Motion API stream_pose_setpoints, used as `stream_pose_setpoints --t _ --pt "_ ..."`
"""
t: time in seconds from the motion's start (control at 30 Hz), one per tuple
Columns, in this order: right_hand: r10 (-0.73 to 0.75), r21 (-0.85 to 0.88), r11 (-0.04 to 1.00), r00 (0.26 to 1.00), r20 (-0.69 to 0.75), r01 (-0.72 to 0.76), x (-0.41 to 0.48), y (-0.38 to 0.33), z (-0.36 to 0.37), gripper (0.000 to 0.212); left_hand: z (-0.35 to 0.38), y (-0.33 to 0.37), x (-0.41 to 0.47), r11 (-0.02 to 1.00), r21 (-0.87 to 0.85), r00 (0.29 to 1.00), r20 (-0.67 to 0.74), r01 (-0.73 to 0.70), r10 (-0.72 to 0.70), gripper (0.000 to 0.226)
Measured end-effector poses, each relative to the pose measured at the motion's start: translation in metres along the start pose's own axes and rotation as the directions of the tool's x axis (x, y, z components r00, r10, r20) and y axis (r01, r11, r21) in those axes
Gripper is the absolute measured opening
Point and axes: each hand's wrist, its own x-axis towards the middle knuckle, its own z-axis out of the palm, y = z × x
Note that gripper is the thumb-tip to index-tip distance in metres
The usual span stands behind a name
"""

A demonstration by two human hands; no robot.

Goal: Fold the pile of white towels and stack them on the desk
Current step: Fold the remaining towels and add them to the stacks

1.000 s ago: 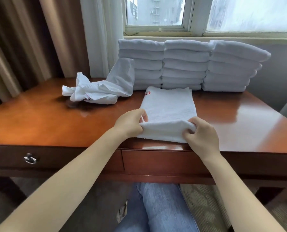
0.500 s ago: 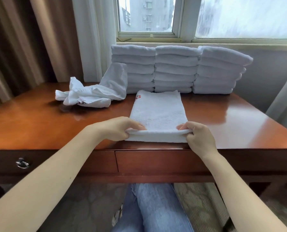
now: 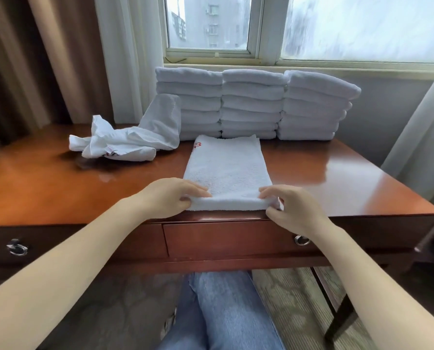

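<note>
A white towel [image 3: 227,168], folded into a long strip with a red mark at its far left corner, lies on the wooden desk [image 3: 59,193], reaching to the front edge. My left hand [image 3: 169,197] pinches its near left corner, fingers on top and thumb beneath. My right hand [image 3: 290,207] pinches the near right corner the same way. Behind the strip stand three stacks of folded white towels [image 3: 252,103] against the wall under the window. A crumpled pile of unfolded white towels [image 3: 135,140] lies at the back left, leaning on the left stack.
Curtains hang at the left and at the far right. The desk's front holds drawers with ring pulls [image 3: 302,239]. My jeans-clad legs [image 3: 223,311] are under the desk. Bare wood shows on both sides of the strip.
Both hands have lowered the towel's near end, which was lifted slightly, down flat to the desk's front edge, still gripping the corners. The view has tilted a little downward.
</note>
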Motion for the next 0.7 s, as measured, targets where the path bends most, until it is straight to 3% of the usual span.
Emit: stream_pose_setpoints --t 0.13,0.27,0.4,0.5,0.57,0.7 --pt "0.013 -0.062 0.998 0.997 -0.073 -0.017 0.001 0.009 -0.002 0.025 0.009 -0.004 -0.003 0.999 0.025 0.99 -0.132 -0.044 0.047 0.058" --pt "-0.039 -0.112 0.993 0.993 -0.113 0.026 -0.002 0.012 0.001 0.021 0.007 -0.01 -0.005 0.999 -0.019 0.999 0.014 -0.047 0.048 0.066" --pt "-0.202 -0.095 0.977 0.966 -0.16 0.188 -0.012 0.007 0.004 0.016 0.006 -0.013 -0.009 0.998 -0.011 0.993 0.093 -0.069 0.069 0.063" --pt "-0.239 -0.051 0.971 0.965 -0.107 0.235 -0.02 0.007 0.009 0.017 0.012 -0.015 -0.02 0.992 -0.047 0.992 0.03 -0.121 0.122 0.057" --pt "-0.253 -0.049 0.967 0.964 -0.083 0.25 -0.023 0.007 0.012 0.025 0.015 -0.015 -0.025 0.99 -0.054 0.991 -0.002 -0.132 0.132 0.07" --pt "-0.359 -0.167 0.925 0.929 -0.093 0.341 -0.024 0.004 0.016 0.042 0.02 -0.01 -0.032 0.986 0.008 0.979 -0.115 -0.169 0.169 0.071"
